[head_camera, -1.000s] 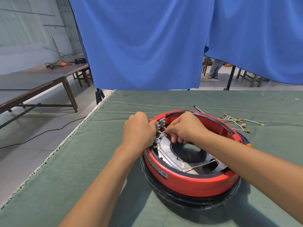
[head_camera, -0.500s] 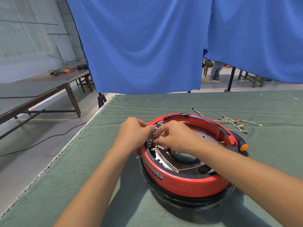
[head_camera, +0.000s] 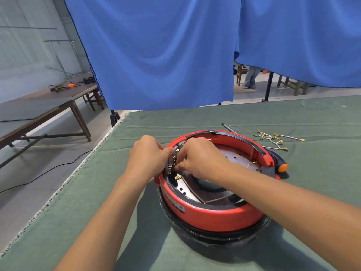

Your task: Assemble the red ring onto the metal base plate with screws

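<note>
Centrally, low in the frame: red ring (head_camera: pixel 213 214) sits on a black round housing (head_camera: pixel 214 234), on the worktop (head_camera: pixel 195 122) with its green cloth. Metal base plate (head_camera: pixel 237 159) visible inside the ring, perforated, with a dark round opening near its middle. Left hand (head_camera: pixel 149 155) at the ring's left rim, fingers curled against the outer edge by a dark terminal block (head_camera: pixel 172 163) bearing brass tabs; it appears to grip the rim there. Right hand (head_camera: pixel 203 159) reaches over the ring from the right, fingertips bunched and pinching something small at the terminal block; what it pinches is too small to tell. Brass connector (head_camera: pixel 178 177) lies just below the fingers, inside the ring. Thin wires run across the plate toward the near rim. Right of the ring, touching or just behind it: screwdriver (head_camera: pixel 281 166), orange-tipped handle, shaft showing past the far rim. Upper right on the cloth: loose wires with brass terminals (head_camera: pixel 273 138). Blue curtains (head_camera: pixel 166 55) behind the worktop.
</note>
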Tool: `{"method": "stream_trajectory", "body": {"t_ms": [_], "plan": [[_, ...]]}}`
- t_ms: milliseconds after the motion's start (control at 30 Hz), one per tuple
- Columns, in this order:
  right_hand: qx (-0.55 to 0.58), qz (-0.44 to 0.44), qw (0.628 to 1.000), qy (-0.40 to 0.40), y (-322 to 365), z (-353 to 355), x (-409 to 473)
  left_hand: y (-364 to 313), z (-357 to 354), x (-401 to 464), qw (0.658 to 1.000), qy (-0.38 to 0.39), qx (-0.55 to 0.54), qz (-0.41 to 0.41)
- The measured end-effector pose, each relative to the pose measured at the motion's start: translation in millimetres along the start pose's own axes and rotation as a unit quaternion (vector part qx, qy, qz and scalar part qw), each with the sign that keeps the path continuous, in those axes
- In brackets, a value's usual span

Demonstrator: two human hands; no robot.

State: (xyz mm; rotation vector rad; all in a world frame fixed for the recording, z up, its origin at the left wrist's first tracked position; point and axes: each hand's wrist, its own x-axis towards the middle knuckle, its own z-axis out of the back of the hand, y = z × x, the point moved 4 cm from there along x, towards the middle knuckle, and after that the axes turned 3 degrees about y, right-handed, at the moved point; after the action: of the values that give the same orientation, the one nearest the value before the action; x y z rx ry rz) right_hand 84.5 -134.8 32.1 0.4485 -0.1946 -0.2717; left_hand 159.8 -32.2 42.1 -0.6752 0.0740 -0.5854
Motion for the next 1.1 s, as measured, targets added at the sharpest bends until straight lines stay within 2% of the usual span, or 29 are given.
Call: {"method": "stream_trajectory", "body": {"t_ms": [267,733,1100], "plan": [[-0.027,0.004,0.999,-0.041,4.0,-0.3,-6.8,3.0,-0.5,3.6,1.000,-0.002,0.001,0.000],[-0.064,0.013,0.996,-0.062,7.5,-0.8,-9.1,6.2,-1.2,6.9,1.000,0.001,-0.009,0.009],[-0.064,0.020,0.995,-0.080,6.0,-4.5,-7.4,4.2,-3.3,3.8,0.999,-0.035,0.026,0.020]]}}
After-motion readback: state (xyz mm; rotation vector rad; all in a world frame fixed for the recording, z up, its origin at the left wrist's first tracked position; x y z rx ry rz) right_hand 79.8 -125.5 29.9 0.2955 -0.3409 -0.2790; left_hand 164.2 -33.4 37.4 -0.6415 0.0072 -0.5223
